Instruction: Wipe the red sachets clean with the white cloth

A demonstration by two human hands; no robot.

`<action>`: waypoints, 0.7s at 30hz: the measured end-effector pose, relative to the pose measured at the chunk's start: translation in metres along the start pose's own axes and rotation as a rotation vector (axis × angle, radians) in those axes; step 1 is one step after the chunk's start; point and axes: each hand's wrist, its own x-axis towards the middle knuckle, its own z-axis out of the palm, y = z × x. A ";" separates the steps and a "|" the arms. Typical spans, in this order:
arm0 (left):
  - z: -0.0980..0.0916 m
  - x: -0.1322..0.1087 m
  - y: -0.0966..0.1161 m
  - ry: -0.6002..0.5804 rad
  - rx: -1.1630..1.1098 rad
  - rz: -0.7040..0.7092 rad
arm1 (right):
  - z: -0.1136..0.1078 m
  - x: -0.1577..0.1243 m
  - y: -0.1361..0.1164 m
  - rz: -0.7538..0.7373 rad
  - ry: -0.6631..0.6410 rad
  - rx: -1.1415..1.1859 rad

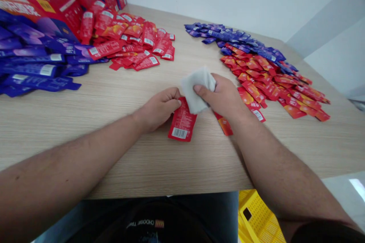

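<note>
Between thumb and fingers, my left hand (161, 108) grips the upper edge of a red sachet (182, 123), its barcode side facing up. My right hand (224, 93) holds a folded white cloth (196, 87), thumb on top. The cloth's lower end overlaps the sachet's top; whether it presses on it I cannot tell. Under my right wrist, another red-orange sachet (225, 124) lies partly hidden on the table.
Loose red sachets (137, 41) and blue sachets (37, 57) are heaped left, before red cardboard boxes (65, 3). Rows of blue sachets (236, 38) and orange-red sachets (265, 78) lie right on the wooden table (137, 171). A yellow crate (259, 216) stands below its edge.
</note>
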 end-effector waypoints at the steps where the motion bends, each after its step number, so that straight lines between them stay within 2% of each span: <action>1: 0.001 -0.002 0.000 -0.040 0.009 -0.015 | 0.002 0.004 0.007 0.043 0.104 0.063; 3: 0.000 -0.005 0.002 -0.047 -0.047 -0.041 | 0.006 0.012 0.021 0.102 0.226 0.261; 5: -0.003 -0.003 0.006 0.016 -0.175 -0.046 | 0.008 0.016 0.030 0.165 0.190 0.497; 6: -0.006 0.000 0.008 0.053 -0.242 -0.040 | 0.009 0.015 0.031 0.194 0.106 0.595; 9: -0.012 0.007 0.012 0.103 -0.367 -0.037 | 0.014 0.006 0.024 0.206 -0.284 0.761; 11: -0.010 0.008 0.011 0.089 -0.368 -0.076 | 0.019 -0.003 0.013 0.140 -0.429 0.799; 13: -0.005 0.007 0.010 0.072 -0.339 -0.117 | 0.024 -0.011 0.003 0.065 -0.409 0.765; 15: 0.002 0.005 0.009 0.085 -0.303 -0.113 | 0.028 -0.014 -0.005 0.024 -0.328 0.664; 21: 0.008 0.005 0.006 0.206 -0.163 0.033 | 0.029 -0.015 -0.013 0.037 -0.173 0.361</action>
